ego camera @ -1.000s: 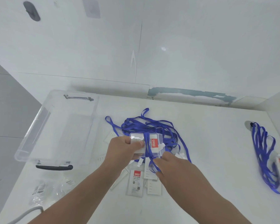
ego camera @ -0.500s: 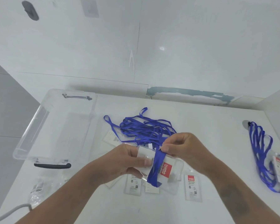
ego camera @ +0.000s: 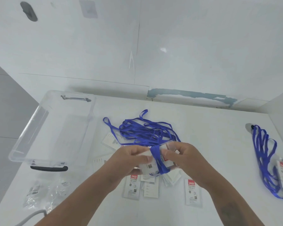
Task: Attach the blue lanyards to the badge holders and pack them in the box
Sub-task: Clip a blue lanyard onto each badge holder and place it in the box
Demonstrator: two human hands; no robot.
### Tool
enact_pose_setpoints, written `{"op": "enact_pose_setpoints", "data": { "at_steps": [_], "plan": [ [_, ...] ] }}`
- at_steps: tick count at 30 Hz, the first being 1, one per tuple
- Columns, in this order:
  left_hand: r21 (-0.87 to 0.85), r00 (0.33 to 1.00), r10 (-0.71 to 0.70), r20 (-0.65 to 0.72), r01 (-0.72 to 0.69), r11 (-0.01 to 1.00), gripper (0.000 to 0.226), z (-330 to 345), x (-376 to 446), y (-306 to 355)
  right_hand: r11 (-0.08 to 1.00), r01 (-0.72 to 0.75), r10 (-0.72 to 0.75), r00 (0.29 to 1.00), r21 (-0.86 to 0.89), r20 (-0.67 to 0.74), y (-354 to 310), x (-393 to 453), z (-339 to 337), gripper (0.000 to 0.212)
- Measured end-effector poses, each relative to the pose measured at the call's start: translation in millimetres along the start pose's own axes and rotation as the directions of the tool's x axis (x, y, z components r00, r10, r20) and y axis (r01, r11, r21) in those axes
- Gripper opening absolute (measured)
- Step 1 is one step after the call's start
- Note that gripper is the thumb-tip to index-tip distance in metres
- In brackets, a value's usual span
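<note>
My left hand (ego camera: pixel 131 158) grips the left end of a clear badge holder (ego camera: pixel 149 168) held above the table. A blue lanyard strap (ego camera: pixel 157 158) is wound across the holder's middle. My right hand (ego camera: pixel 180 156) pinches the holder's right side next to the strap. Behind my hands lies a tangled pile of blue lanyards (ego camera: pixel 147 129). Several loose badge holders with red labels (ego camera: pixel 193 191) lie flat on the table under and in front of my hands. The clear plastic box (ego camera: pixel 31 137) stands open at the left.
At the right edge lie more blue lanyards (ego camera: pixel 265 157) with badge holders attached. Empty clear plastic bags (ego camera: pixel 34 193) lie at the front left, beside a grey cable (ego camera: pixel 31 216). A white wall rises behind the white table (ego camera: pixel 211 144).
Both hands lifted the badge holder off the table. My right hand wound the blue strap over it and now sits lower, against the holder's right side.
</note>
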State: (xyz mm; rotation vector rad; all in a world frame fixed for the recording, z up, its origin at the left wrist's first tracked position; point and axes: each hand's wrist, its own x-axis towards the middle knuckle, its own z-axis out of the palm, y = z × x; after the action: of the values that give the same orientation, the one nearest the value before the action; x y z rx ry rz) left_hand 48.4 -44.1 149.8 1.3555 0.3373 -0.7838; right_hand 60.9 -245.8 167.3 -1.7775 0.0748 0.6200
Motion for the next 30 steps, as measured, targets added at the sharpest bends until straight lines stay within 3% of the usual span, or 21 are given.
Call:
{"op": "enact_pose_setpoints", "data": {
  "at_steps": [5, 7, 11, 17, 23, 30],
  "plan": [
    [0.424, 0.983, 0.155, -0.097, -0.101, 0.9, 0.013, 9, 0, 15, 0.974, 0.004, 0.026, 0.991, -0.225, 0.129, -3, 5, -18, 0.011],
    [0.504, 0.973, 0.194, -0.122, -0.107, 0.857, 0.009, 13, 2, 17, 0.953, 0.03, 0.012, 0.99, -0.3, 0.138, -4, 8, -22, 0.012],
    [0.52, 0.977, 0.19, -0.098, -0.112, 0.847, 0.004, 13, 0, 23, 0.95, 0.054, -0.012, 0.99, -0.307, 0.138, -9, 12, -23, 0.007],
    [0.407, 0.981, 0.147, -0.13, -0.082, 0.91, 0.013, -13, -4, 28, 0.988, 0.058, -0.05, 0.997, -0.143, 0.06, -23, 20, -3, 0.012],
    [0.303, 0.986, 0.135, -0.094, -0.101, 0.948, 0.005, -72, -24, 29, 0.993, 0.032, -0.032, 0.999, -0.114, 0.002, -40, 35, 58, 0.011],
    [0.314, 0.989, 0.123, -0.076, -0.094, 0.945, 0.008, -168, -51, 23, 0.99, -0.022, 0.01, 0.996, -0.138, -0.09, -64, 53, 157, 0.016]
  ]
}}
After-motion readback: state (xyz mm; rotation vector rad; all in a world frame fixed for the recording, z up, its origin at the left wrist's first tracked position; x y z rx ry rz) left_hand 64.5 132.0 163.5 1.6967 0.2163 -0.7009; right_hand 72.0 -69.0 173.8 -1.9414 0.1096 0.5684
